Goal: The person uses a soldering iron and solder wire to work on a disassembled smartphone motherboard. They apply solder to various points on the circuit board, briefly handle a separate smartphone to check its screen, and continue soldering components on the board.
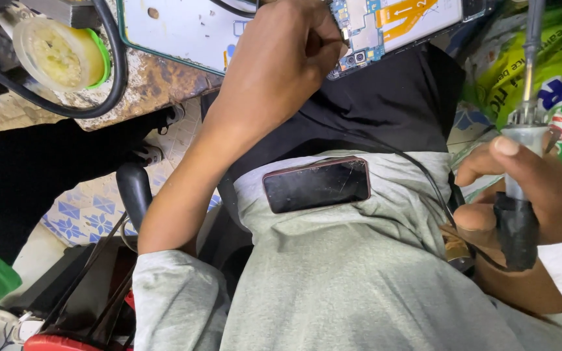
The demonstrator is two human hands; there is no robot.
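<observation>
An opened phone (417,16) with a blue circuit board and an orange flex strip lies at the top edge of the view. My left hand (281,65) reaches up to it, its fingers curled and pinched at the edge of the board; anything small between the fingertips is hidden. My right hand (521,195) is at the right, closed around the grey and black handle of a soldering iron (518,214). The iron's metal shaft points up and away from the phone. A dark phone with a cracked screen (317,184) rests on my grey shirt.
A white panel with a green rim (177,32) lies on the rusty bench top (151,81). A clear round tub of yellowish paste (56,55) sits at the top left inside a loop of black cable (120,65). A green printed bag (554,78) is at the right. Patterned floor tiles (86,208) show below.
</observation>
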